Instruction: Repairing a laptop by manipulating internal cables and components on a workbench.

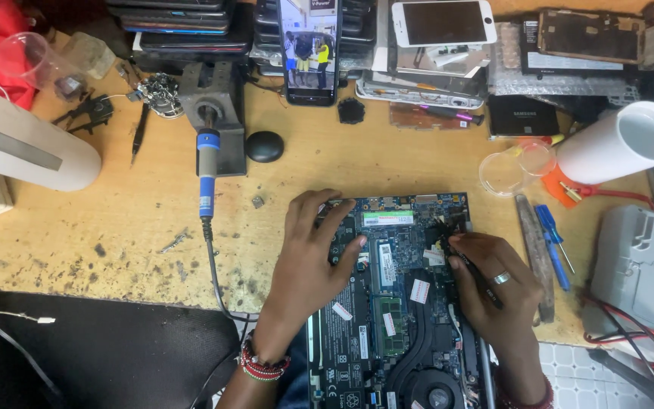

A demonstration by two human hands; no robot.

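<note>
Blue circuit board and black casing are filling the near edge of the table (77, 227), where an opened laptop (395, 318) is lying with its fan and copper heat pipe toward the person. The left hand (308, 257) is resting flat on the board's left side, its fingers (338, 220) spread apart and pressing down, holding nothing. The right hand (493, 288), wearing a ring, is gripping a thin black tool (467, 261), fingers closed tightly around it, and the tip is meeting the board near its upper right corner, beside a white label.

Judging from this, the work would go best with the left hand keeping the laptop from sliding while the tool tip is being worked gently and at a low angle, so nearby connectors are not getting scraped.

Further back, a blue-handled soldering iron (207, 170) is sitting in its stand left of centre, with blue screwdrivers (554, 242) lying to the right. Along the far edge, a phone with a lit screen (309, 49) is lying among stacked phone parts.
</note>
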